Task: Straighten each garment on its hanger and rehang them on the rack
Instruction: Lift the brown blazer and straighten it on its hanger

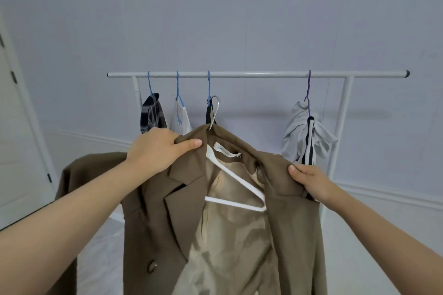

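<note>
Brown blazer (215,211) on white hanger (236,183), centre frame, held up below rack (257,74). Left hand (159,148) grips collar, fingers curled round fabric. Right hand (309,181) pinches right shoulder. Four garments hang on rail behind, upper centre.

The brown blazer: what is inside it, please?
Inside the brown blazer a white hanger shows against beige lining, with a neck label. The hanger's ends are covered by the shoulders.
</note>
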